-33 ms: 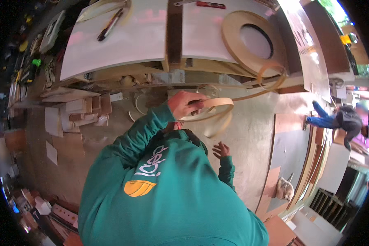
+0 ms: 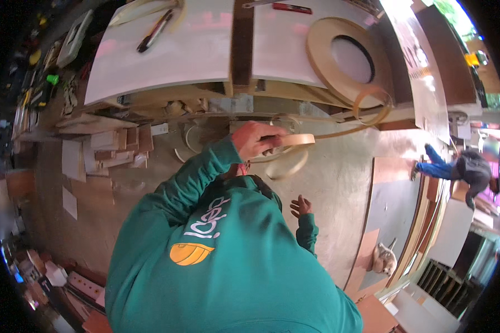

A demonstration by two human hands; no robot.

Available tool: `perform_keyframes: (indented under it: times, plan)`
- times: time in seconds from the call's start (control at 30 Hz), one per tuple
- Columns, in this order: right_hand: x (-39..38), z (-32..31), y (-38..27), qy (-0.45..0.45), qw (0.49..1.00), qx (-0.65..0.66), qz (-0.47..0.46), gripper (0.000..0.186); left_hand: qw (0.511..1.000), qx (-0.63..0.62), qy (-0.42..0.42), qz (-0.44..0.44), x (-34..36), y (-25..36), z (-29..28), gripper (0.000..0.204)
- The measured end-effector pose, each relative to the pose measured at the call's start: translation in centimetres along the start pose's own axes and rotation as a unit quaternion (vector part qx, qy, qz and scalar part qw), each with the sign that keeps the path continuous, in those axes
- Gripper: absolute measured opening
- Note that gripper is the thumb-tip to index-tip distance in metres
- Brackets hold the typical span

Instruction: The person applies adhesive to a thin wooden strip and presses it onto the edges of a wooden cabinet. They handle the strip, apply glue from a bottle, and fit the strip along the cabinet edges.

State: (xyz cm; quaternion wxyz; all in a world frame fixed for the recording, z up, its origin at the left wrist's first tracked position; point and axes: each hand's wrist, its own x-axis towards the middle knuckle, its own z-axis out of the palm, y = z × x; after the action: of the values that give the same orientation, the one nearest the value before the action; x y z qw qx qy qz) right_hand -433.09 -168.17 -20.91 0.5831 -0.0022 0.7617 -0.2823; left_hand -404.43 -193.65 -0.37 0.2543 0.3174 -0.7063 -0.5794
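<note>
My left hand (image 2: 255, 140), in front of the workbench, is closed on a thin tan strip of edge banding (image 2: 298, 140). The strip curls in loops beside the fingers and runs right, up to a large roll of edge banding (image 2: 320, 54) lying on the white bench top. Near the roll's lower right edge the strip makes another loose loop. Low on the right, my right hand (image 2: 301, 206) is held apart from everything, its fingers spread and nothing in them.
A white panel (image 2: 194, 50) on the bench carries a slim dark-and-orange tool (image 2: 155, 31). Behind the roll lies a small red object (image 2: 292, 8). Wood offcuts (image 2: 114, 147) are stacked at left. At right are a person (image 2: 466, 169) and a cat (image 2: 384, 259) on a panel.
The strip's loop beside my left hand has narrowed and swung a little left. The whole view has shifted slightly. My right hand stays open.
</note>
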Motion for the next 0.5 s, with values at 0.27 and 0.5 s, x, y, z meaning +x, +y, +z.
perform_keyframes:
  times: [0.27, 0.5]
  plan:
    - [-14.2, 7.9, -16.3, -0.032, 0.864, -0.088, -0.495, 0.039, 0.958, 0.265, -0.061, 0.093, -0.1, -0.4, 3.0, 0.026]
    - [-16.5, 14.0, -18.5, -0.235, 0.834, -0.225, -0.445, 0.064, 0.969, 0.224, -0.086, 0.056, -2.2, 0.2, 1.6, 0.033]
